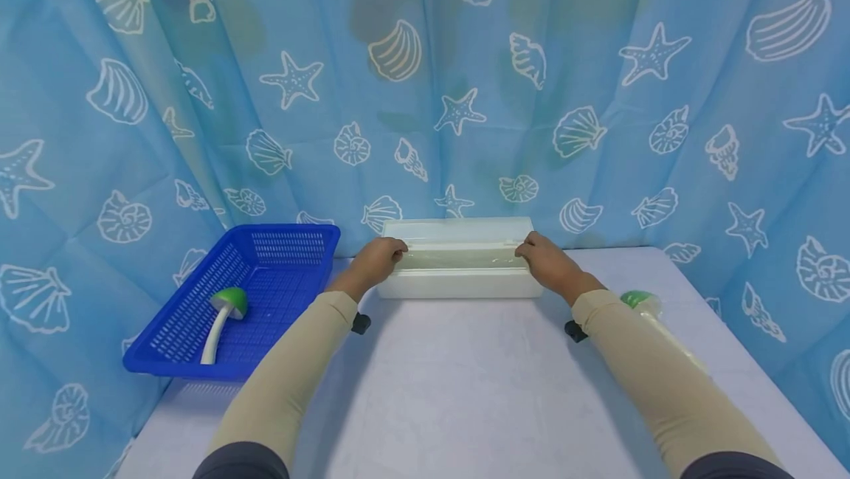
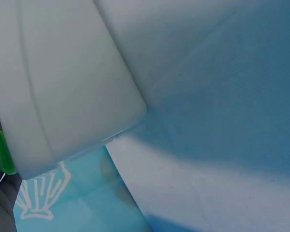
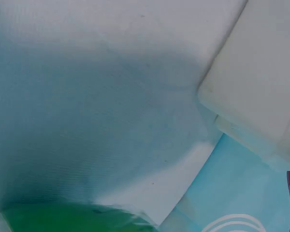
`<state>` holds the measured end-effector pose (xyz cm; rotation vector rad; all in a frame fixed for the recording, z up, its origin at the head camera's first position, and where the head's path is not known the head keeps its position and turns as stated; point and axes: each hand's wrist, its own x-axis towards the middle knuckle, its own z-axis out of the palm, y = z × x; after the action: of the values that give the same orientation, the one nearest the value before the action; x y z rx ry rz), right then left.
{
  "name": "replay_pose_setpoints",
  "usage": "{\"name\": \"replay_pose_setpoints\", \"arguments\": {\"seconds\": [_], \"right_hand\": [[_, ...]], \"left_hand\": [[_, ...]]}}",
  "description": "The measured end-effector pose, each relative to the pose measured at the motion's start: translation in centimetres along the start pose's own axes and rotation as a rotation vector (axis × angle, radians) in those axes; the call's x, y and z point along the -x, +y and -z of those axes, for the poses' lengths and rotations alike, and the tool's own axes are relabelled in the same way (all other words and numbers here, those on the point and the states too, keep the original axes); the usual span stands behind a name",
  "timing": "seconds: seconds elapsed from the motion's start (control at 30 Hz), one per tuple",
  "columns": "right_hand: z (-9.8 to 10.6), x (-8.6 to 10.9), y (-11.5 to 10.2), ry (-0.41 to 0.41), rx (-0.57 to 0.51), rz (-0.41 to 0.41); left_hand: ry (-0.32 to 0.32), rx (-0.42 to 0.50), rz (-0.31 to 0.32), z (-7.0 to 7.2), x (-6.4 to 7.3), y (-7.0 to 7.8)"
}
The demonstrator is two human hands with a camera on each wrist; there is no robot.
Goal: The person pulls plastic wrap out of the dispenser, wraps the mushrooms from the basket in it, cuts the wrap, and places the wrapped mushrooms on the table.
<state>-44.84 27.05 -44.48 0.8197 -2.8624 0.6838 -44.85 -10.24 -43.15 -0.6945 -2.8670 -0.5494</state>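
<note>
A long white box with its lid raised stands at the back of the table; it looks like a cling film dispenser. Across its opening runs a shiny strip of clear plastic film. My left hand pinches the film's left end between thumb and fingers. At the right end my right hand pinches it likewise. The wrist views show the box's white ends close up, the hands mostly out of frame. A small green piece shows beside the left fingers.
On the left, a blue plastic basket holds a mushroom-shaped thing with a green cap and white stem. A similar green-capped thing, glossy as if wrapped in film, lies partly behind the right forearm. A shell-patterned blue curtain hangs behind the white-covered table.
</note>
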Motion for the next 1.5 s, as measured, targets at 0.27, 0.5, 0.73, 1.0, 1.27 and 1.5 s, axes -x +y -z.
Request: {"name": "replay_pose_setpoints", "arguments": {"seconds": [0.27,0.5,0.73,1.0,1.27,1.5], "right_hand": [[0.1,-0.2,-0.1,0.059,0.078,0.009],[0.3,-0.3,0.1,0.084,0.108,-0.009],[0.9,0.0,-0.4,0.186,0.167,0.051],[2.8,0.0,-1.2,0.349,0.214,0.17],[5.2,-0.4,-2.3,0.33,0.262,0.133],[5.9,-0.1,-3.1,0.333,0.286,0.169]], "left_hand": [[0.033,-0.05,0.022,0.2,0.4,-0.2],[0.089,-0.084,-0.037,0.3,0.6,-0.5],[0.143,-0.15,-0.093,1.3,1.4,-0.1],[0.124,-0.119,-0.105,3.8,1.0,0.6],[0.132,-0.164,-0.101,6.5,0.5,2.1],[0.115,-0.168,-0.062,7.4,1.1,3.2]]}}
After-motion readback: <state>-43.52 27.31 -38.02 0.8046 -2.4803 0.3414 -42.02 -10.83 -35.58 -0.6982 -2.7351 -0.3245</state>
